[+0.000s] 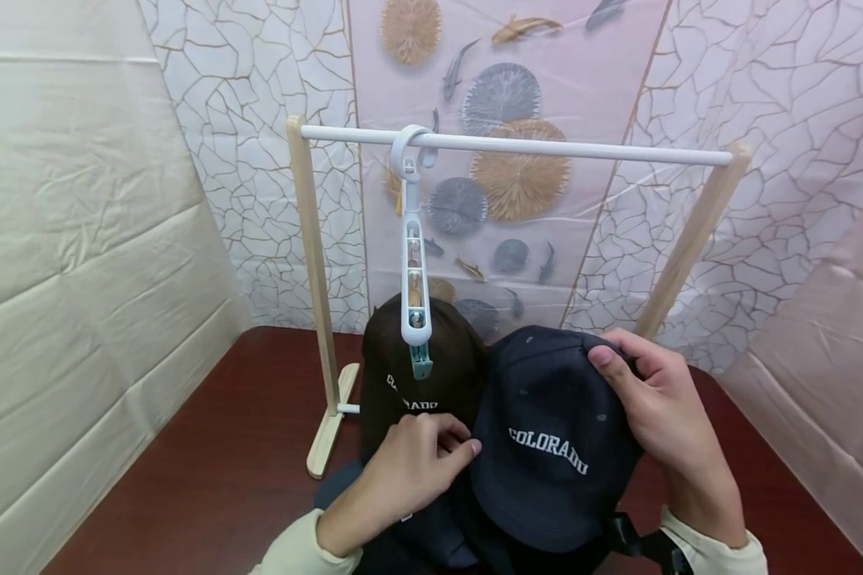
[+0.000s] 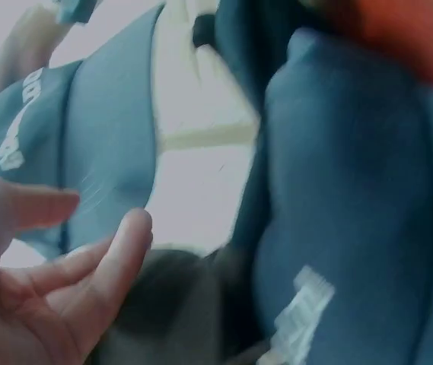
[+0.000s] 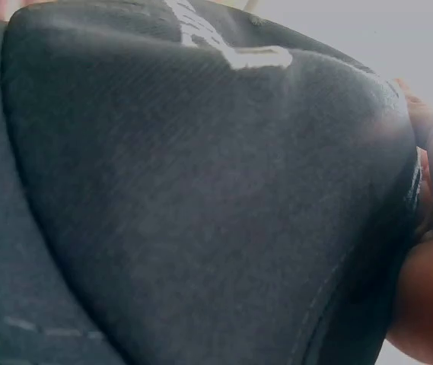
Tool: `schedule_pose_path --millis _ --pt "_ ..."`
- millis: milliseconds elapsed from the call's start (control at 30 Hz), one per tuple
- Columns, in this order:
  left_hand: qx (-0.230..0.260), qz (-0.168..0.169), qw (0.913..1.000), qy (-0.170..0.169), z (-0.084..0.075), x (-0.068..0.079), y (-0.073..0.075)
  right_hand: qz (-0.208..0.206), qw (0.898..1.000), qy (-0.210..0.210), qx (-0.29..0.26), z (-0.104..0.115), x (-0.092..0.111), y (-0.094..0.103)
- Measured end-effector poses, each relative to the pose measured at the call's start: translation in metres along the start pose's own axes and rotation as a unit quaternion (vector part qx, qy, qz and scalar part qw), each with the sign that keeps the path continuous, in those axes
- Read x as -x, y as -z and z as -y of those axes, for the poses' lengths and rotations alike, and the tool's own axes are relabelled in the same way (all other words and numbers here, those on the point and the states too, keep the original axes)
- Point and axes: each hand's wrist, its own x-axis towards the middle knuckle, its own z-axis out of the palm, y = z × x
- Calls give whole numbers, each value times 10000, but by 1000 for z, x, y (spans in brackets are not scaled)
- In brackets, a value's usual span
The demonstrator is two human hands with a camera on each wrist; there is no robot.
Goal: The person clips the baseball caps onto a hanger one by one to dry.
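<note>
A navy baseball cap (image 1: 546,399) with white "COLORADO" lettering is held up by my right hand (image 1: 658,391), thumb on its crown and fingers behind. My left hand (image 1: 420,455) is at the brim's left edge, its thumb tip close to it. In the left wrist view that hand (image 2: 64,281) has thumb and fingers apart. Behind it stands a dark brown cap (image 1: 431,335), its lettering partly covered. Another navy cap (image 1: 431,531) lies below, mostly hidden. A white hanger (image 1: 415,263) with a teal clip (image 1: 420,363) hangs in front of the brown cap.
The hanger hooks over a white rod (image 1: 582,149) between wooden posts (image 1: 315,271). A wooden foot (image 1: 331,427) stands on the dark red table (image 1: 187,463). Patterned cloth (image 1: 273,184) hangs behind, with pale fabric walls (image 1: 79,239) at the sides.
</note>
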Motion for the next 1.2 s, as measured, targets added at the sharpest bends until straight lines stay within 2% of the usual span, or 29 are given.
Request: schedule_pose_path --millis 167,233,367,467,600,700,767,867,1033,1200 --pt "143 371 9982 -460 -6 0 28 71 10000 -24 -40 -2 1 0" --pt "254 310 9978 -522 -9 1 41 134 9999 -38 -70 -3 0 -1" --pt "366 -186 9976 -557 -15 5 67 182 9998 -74 -99 -2 -1 -4" --pt "390 -742 9951 -528 -19 9 83 218 9997 -127 -64 0 -1 -6" --pt "445 -1635 9845 -454 -21 10 95 385 9991 -156 10 2 1 -7" --pt "557 -1940 9779 -539 -21 7 100 491 9988 -18 12 4 3 -6" --pt "569 -1938 9774 -630 -22 4 103 509 9987 77 16 5 4 -4" --pt "731 -1742 9792 -733 -25 0 108 598 9981 135 53 6 5 0" --pt "1206 -1375 9797 -826 -30 -7 114 1061 9939 220 224 5 5 2" --pt "1514 -1208 9767 -921 -33 -17 118 1518 9874 425 115 4 4 1"
